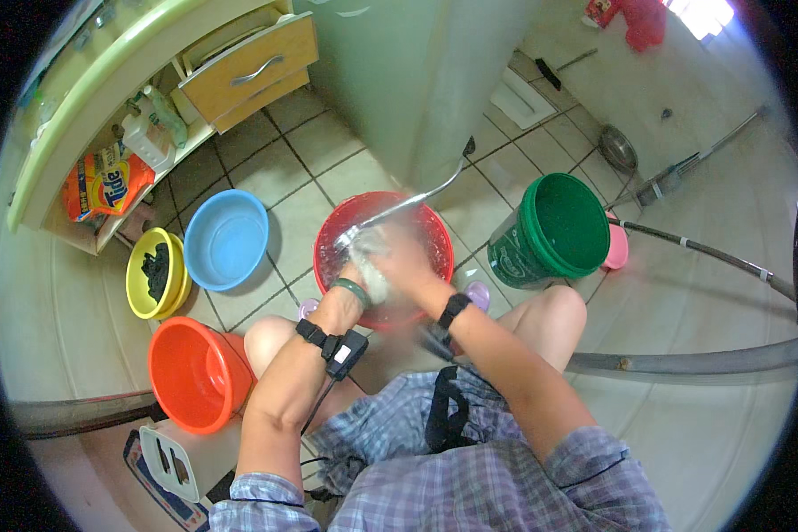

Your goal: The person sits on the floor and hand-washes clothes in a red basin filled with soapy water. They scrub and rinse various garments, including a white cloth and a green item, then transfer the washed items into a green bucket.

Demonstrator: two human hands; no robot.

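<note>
A red basin (443,229) stands on the tiled floor between my knees, with froth along its inner wall. Both hands are low over it. A green bangle (351,290) circles the wrist of my left hand (351,274), which grips a wet whitish cloth (372,276); its fingers are largely hidden. My right hand (409,263) is against the cloth from the other side, too blurred to make out its fingers. Across the basin runs a shiny metal tube (409,201), its broad end (349,237) just above my left hand.
Left are a blue basin (227,241), stacked yellow basins (133,272) holding dark cloth (155,271), and an orange bucket (186,372). A green bucket (515,246) stands right, near a dark hose (698,247). A drawer (253,73) juts out above a shelf with a Tide bag (110,183).
</note>
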